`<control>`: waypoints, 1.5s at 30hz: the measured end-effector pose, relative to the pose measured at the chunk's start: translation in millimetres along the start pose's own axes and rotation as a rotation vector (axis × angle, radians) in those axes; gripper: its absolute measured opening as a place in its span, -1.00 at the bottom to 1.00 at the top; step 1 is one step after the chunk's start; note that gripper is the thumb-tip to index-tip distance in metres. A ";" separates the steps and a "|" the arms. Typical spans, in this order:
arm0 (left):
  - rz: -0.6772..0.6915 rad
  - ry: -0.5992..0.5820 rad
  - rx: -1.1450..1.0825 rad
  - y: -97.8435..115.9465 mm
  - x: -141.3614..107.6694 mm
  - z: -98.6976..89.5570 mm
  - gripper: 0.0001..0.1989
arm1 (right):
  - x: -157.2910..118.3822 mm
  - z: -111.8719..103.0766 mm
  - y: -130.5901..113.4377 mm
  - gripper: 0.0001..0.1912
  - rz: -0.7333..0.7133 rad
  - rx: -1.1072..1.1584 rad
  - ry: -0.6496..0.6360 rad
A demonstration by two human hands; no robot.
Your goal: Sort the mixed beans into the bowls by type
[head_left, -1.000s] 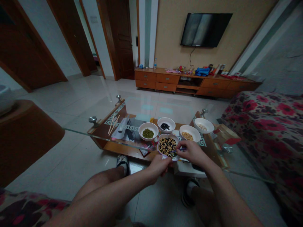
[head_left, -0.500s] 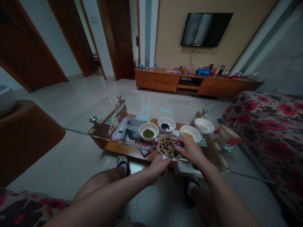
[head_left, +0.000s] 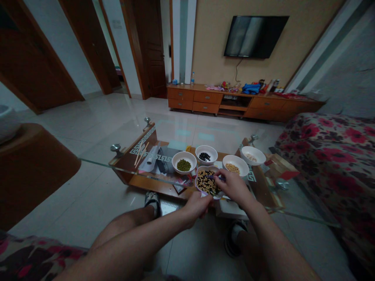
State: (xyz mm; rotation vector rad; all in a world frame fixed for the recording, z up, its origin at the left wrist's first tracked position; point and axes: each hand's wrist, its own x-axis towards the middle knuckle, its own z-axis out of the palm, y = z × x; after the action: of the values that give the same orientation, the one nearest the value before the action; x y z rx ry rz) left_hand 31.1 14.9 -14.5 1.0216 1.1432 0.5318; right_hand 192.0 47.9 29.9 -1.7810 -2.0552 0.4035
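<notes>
A flower-shaped bowl [head_left: 198,170] of mixed black and yellow beans [head_left: 205,182] stands at the near edge of the glass table. At its near rim, my left hand [head_left: 197,207] is closed on the edge. My right hand [head_left: 233,186] reaches over the bowl's right side, its fingers pinched on a thin purple tool [head_left: 220,178] whose tip lies among the beans; its exact kind is unclear. Around it stand white bowls: green beans [head_left: 183,165], black beans [head_left: 204,157] and yellow beans [head_left: 232,168], with a bowl of pale pieces [head_left: 251,157] farther right.
Chopsticks [head_left: 141,154] and papers show at the left of the glass table [head_left: 96,161]. A cardboard box [head_left: 279,168] is at its right, beside a flowered sofa [head_left: 336,144]. Across the room are a TV cabinet [head_left: 206,97] and a wall television [head_left: 256,37].
My right hand has shifted slightly left, with the purple tool over the mixed beans. My left hand keeps its place at the bowl's rim.
</notes>
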 end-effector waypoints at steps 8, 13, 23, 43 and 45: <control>0.027 -0.013 0.005 2.2 -2.1 0.1 -0.82 | -9.8 7.4 -4.3 -0.89 -0.120 0.003 -0.185; 0.003 -0.010 0.001 1.9 -1.2 0.8 -0.84 | -4.7 14.7 -10.6 -0.80 -0.116 -0.059 -0.117; -0.004 -0.012 -0.004 1.9 -2.2 -0.7 -0.79 | -9.5 4.5 -6.1 -0.84 -0.064 -0.059 -0.093; -0.005 -0.009 0.003 2.4 -1.5 -0.5 -0.81 | -7.2 2.0 3.9 -0.79 0.089 -0.195 -0.029; -0.004 -0.007 -0.001 2.1 -1.4 -0.4 -0.81 | -6.3 3.3 5.3 -0.80 0.069 -0.188 -0.040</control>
State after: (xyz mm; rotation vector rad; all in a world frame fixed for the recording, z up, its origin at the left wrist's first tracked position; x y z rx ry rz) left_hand 30.5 14.9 -12.0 1.0196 1.1384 0.5248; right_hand 195.9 42.6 23.9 -1.9716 -2.1249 0.2753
